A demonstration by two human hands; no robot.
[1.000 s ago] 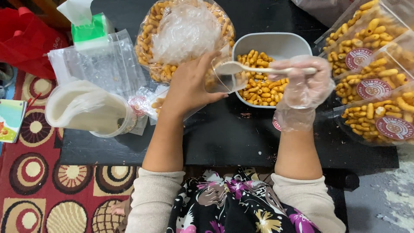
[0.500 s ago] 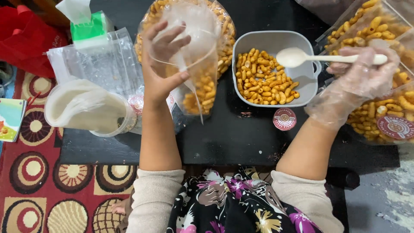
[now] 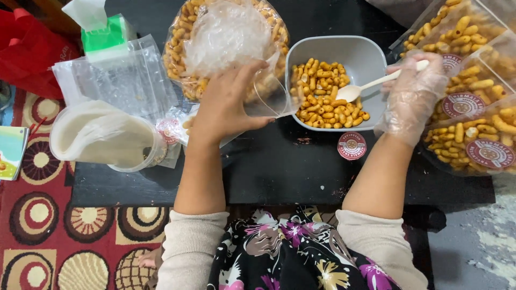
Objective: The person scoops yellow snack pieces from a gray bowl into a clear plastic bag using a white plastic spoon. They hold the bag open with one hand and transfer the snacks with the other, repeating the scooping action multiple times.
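Observation:
My left hand (image 3: 228, 104) grips a clear plastic pouch (image 3: 266, 96) and holds its open mouth against the rim of a grey square bowl (image 3: 365, 53) of yellow-orange snack sticks (image 3: 322, 96). My right hand (image 3: 411, 94), in a thin clear plastic glove, holds a white plastic spoon (image 3: 371, 86) whose bowl rests on the snacks. Both hands are over a low black table (image 3: 285, 166).
A big clear bag of the same snacks (image 3: 228, 37) lies behind the left hand. Sealed filled pouches with round red labels (image 3: 473, 96) pile up at the right. A loose round label (image 3: 352, 146), empty pouches (image 3: 121, 80), a tub (image 3: 102, 137) and a green tissue box (image 3: 105, 35) lie nearby.
The left hand has brought the pouch down from above the big bag to the bowl's rim. The right hand has lowered the spoon from mid-air into the snacks.

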